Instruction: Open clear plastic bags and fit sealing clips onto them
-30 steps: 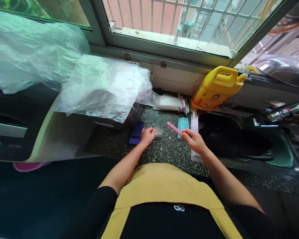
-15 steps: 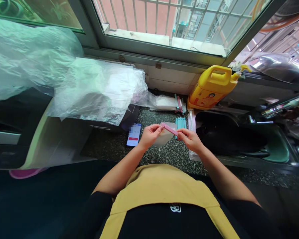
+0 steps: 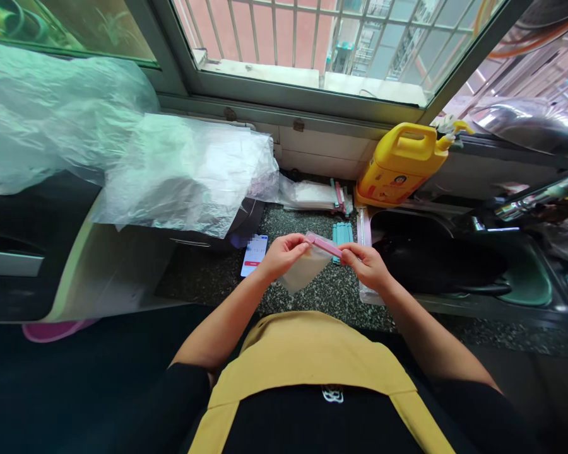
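Observation:
Between my hands hangs a small translucent plastic bag (image 3: 304, 271). A pink bag clip (image 3: 325, 245) lies slantwise along its upper edge. My left hand (image 3: 286, 255) pinches the bag's top left corner, close to the clip's upper end. The clip's lower right end is gripped in the thumb and fingers of my right hand (image 3: 364, 263). Just behind the right hand, several turquoise bag clips (image 3: 343, 234) lie side by side on the counter. Whether the pink clip is fully closed over the bag I cannot tell.
A phone (image 3: 254, 255) lies left of my left hand on the speckled counter (image 3: 284, 221). Farther back are a stack of clear bags (image 3: 310, 194) with more clips and a yellow jug (image 3: 400, 167). The sink (image 3: 532, 277) on the right holds a black pan (image 3: 435, 265).
The bag has swung a little down and left, and more of it shows below the clip. Both hands keep their hold, with the right hand shifted slightly right.

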Tool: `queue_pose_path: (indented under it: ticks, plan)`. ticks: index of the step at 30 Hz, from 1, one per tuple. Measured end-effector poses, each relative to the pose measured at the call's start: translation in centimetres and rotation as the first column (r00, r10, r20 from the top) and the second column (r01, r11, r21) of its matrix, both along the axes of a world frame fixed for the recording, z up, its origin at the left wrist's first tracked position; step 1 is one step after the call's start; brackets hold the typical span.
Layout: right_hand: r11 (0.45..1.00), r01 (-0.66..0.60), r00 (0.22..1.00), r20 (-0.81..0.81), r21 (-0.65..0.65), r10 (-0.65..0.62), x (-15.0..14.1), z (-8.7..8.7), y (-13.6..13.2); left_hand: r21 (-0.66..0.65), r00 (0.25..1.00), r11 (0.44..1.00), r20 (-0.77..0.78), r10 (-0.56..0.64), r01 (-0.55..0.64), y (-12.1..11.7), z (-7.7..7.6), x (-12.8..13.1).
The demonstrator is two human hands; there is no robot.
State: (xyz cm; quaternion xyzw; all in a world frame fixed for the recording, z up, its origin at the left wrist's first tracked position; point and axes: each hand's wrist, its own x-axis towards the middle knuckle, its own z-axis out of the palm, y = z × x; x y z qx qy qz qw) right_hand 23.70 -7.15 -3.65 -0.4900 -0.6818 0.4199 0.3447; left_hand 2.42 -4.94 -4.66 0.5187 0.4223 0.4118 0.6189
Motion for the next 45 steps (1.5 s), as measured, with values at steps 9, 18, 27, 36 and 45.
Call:
queue_pose_path:
  ticks: [9, 18, 27, 36, 45]
  plan:
    - [0.996, -0.003, 0.997, -0.077, 0.089, 0.010, -0.8, 0.5, 0.7, 0.124, 0.979, 0.989, -0.197, -0.059, 0.085, -0.2, 0.5, 0.0]
    - [0.989, 0.007, 0.994, -0.108, -0.145, -0.023, -1.5, -0.4, 1.0, 0.081, 0.997, 0.995, -0.057, -0.056, 0.060, -0.5, 0.1, -0.1]
    - [0.987, 0.161, 0.969, -0.189, -0.013, -0.160, -1.2, 0.3, 0.6, 0.054, 0.993, 0.992, -0.036, 0.115, -0.113, -0.8, -0.9, 0.4]
    - [0.969, 0.248, 0.954, -0.174, 0.007, -0.243, -1.4, -0.3, -0.5, 0.033, 0.987, 0.988, -0.051, 0.151, -0.150, -0.9, -0.9, 0.0]
    - [0.958, 0.156, 0.954, -0.216, -0.240, -0.209, -2.7, -0.5, -1.1, 0.085, 0.995, 0.991, 0.002, 0.104, -0.103, -1.0, -0.8, 0.2]
